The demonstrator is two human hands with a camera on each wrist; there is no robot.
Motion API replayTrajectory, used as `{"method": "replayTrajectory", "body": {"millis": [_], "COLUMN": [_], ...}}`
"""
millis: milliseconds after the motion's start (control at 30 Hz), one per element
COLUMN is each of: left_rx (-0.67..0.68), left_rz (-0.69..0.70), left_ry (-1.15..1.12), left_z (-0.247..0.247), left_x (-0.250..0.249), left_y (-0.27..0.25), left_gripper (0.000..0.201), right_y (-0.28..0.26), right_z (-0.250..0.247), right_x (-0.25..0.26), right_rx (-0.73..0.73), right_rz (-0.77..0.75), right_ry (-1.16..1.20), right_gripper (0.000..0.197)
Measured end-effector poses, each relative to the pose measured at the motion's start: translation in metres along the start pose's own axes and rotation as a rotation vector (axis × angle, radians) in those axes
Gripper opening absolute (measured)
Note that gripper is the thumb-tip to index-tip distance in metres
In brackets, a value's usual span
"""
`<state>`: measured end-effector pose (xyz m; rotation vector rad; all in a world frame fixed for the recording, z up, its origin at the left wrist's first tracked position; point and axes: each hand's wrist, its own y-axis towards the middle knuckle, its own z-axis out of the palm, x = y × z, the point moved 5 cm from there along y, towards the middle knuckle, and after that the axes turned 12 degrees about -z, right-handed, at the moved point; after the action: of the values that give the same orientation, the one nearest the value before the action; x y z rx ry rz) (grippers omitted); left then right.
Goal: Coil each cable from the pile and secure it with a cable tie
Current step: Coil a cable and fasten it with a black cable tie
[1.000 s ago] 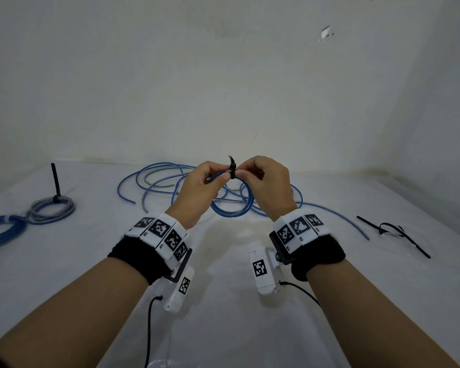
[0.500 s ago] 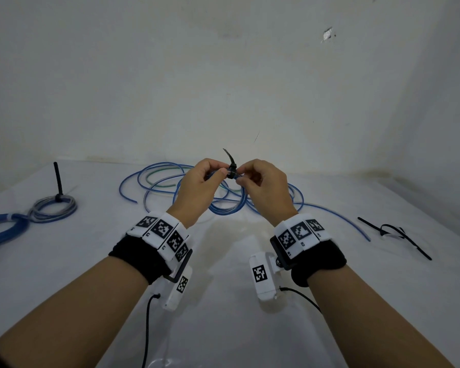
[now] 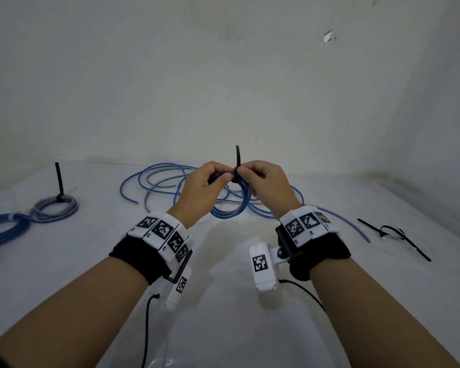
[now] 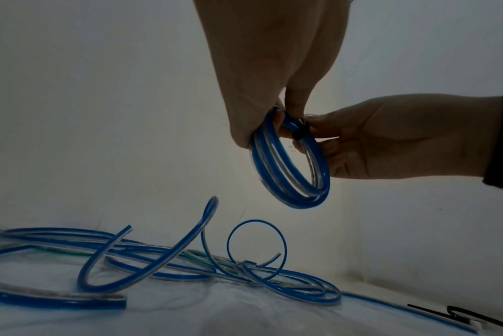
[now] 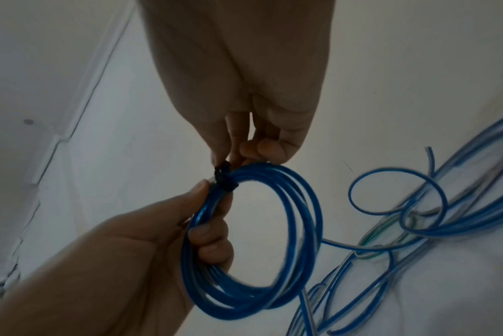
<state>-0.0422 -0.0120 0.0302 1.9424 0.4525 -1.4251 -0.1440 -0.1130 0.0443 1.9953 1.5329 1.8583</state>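
Blue cable coil (image 3: 230, 205) hangs above the bench (image 3: 223, 328), my left hand (image 3: 201, 192) gripping its bunched loops so they cannot spring apart while my right hand (image 3: 266, 187) pinches the black cable tie (image 3: 237, 160) to cinch it.

A white tabletop (image 3: 223, 328) is carrying everything here. A loose pile of blue cables (image 3: 154, 187), with a green strand among them, is sprawling across its far middle. At the left, a grey coil (image 3: 54, 209) is lying tied, its black tie tail sticking upright, and a blue coil (image 3: 3, 229) is resting just beside it at the edge. Spare black cable ties (image 3: 393, 235) are lying at the right, well apart from the pile.
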Motion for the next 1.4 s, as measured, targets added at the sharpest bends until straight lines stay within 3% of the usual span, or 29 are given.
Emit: {"method": "replayTrajectory", "body": {"millis": [100,233,433,867,1200,1400], "left_rx": [0.001,-0.043,-0.001,0.003,0.037,0.039], "left_rz": [-0.004,-0.02,0.0,0.003,0.015,0.025], "left_ry": [0.006,0.014,0.013,0.023,-0.021,-0.019], "left_z": [-0.001,-0.002,-0.002,-0.004,0.0,0.0], "left_x": [0.0,0.001,-0.002,-0.003,-0.005,-0.009], "left_y": [-0.001,-0.001,-0.002,-0.001,-0.001,0.002], "left_gripper": [0.01,0.009,0.008,0.006,0.017,0.015], "right_y": [-0.002,0.0,0.002,0.005,0.011,0.011], "right_z": [0.0,0.002,0.01,0.016,0.014,0.01], "right_x": [0.002,0.007,0.012,0.011,0.013,0.015], "right_rx": [-0.025,-0.032,0.025,-0.047,-0.06,-0.129], "right_rz": [0.04,0.024,0.034,0.084,0.043,0.067], "right_ry": [0.151,0.171,0.318,0.277,0.086,0.231], "right_gripper": [0.019,0.017,0.015,0.004,0.014,0.014]}}
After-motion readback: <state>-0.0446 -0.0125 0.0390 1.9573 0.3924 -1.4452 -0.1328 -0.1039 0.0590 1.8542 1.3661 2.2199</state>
